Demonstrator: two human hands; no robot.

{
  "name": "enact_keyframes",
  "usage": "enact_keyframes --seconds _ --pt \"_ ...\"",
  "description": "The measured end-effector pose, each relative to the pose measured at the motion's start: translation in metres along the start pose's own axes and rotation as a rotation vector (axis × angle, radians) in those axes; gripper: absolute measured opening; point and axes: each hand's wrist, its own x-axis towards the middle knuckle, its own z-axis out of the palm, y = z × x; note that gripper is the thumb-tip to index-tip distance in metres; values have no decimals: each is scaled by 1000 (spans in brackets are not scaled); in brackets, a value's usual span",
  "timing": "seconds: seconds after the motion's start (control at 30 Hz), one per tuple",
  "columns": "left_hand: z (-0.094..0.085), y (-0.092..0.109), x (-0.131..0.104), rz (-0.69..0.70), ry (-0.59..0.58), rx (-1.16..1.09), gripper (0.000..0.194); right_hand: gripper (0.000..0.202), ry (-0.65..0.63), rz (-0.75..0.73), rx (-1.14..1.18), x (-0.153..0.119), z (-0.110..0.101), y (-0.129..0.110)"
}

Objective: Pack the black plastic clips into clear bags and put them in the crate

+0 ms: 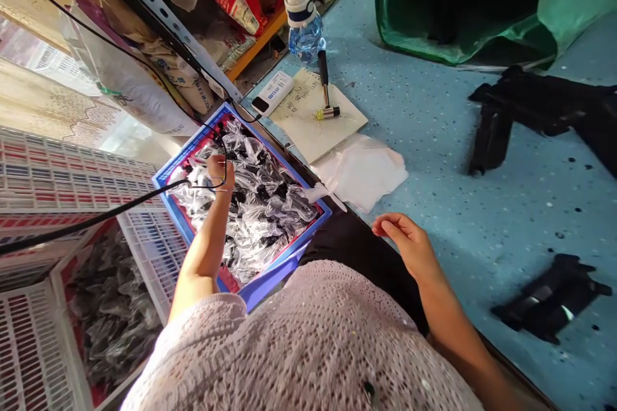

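My left hand reaches over a blue crate filled with small clear bags that hold black parts. Its fingers point away from me and are mostly hidden, so I cannot see whether it grips a bag. A thin black cable passes in front of it. My right hand hovers by the near edge of the blue speckled table, its fingers loosely bent and nothing visible in them. Beyond its fingertips lies a pile of flat whitish plastic bags.
A small hammer rests on a cardboard sheet, near a white device and a water bottle. Black parts and a green sack occupy the table's right. White baskets stand at left; a black cable crosses there.
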Motion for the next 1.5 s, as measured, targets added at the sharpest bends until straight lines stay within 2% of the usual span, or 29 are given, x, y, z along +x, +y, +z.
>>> enact_keyframes --seconds 0.07,0.1,0.2,0.23,0.27,0.33,0.4,0.47,0.53,0.6,0.63,0.73,0.77,0.83,0.93,1.03,1.1,1.17,1.23,1.3,1.4,1.47,1.5 --pt "22 30 -39 147 -18 -58 11 28 30 11 11 -1 -7 4" --pt "31 48 -61 280 -72 -101 10 28 41 14 12 -2 -8 6" --pt "52 110 -122 888 -284 -253 14 31 54 -2 -5 -5 -8 5" --pt "59 131 -138 1029 -329 -260 18 32 50 -15 -21 -8 -8 3" --pt "67 150 -153 1107 -357 -242 22 34 50 -34 -44 -11 -10 0" --pt "82 181 -175 1150 -385 -182 25 37 85 -82 -126 -24 -24 -9" --pt "97 200 -190 1149 -406 -142 26 38 222 -126 -271 -44 -52 -18" --pt "109 207 -197 1129 -425 -105 25 39 474 -148 -495 -73 -92 -25" --pt "117 206 -197 1094 -439 -62 21 41 737 -109 -802 -105 -132 -28" --pt "119 203 -193 1065 -444 -43 17 46 878 47 -1092 -131 -164 -25" --pt "119 202 -190 1050 -445 -46 13 49 902 155 -1189 -140 -173 -22" --pt "115 202 -179 972 -484 -67 6 59 833 467 -1265 -147 -182 -12" --pt "113 203 -175 927 -503 -89 3 59 779 516 -1255 -145 -181 -8" --pt "111 206 -166 806 -535 -181 8 52 690 496 -1213 -136 -179 -2" --pt "107 210 -153 561 -640 -403 18 37 683 271 -1017 -121 -177 3" --pt "103 211 -145 348 -801 -654 22 38 634 20 -530 -98 -156 -2" --pt "101 211 -144 280 -830 -818 31 41 481 -75 -132 -73 -126 -11" --pt "101 212 -146 285 -816 -904 41 41 243 -94 181 -43 -87 -25" --pt "102 212 -148 324 -790 -909 45 41 28 -84 371 -10 -46 -39" --pt "101 211 -150 375 -764 -868 44 42 -82 -55 458 23 -11 -51" --pt "93 207 -149 531 -698 -742 33 44 -135 -1 459 64 19 -57" --pt "84 202 -145 706 -599 -567 15 42 -76 24 408 79 23 -55" --pt "79 200 -142 793 -536 -461 14 41 -29 27 365 82 21 -52"
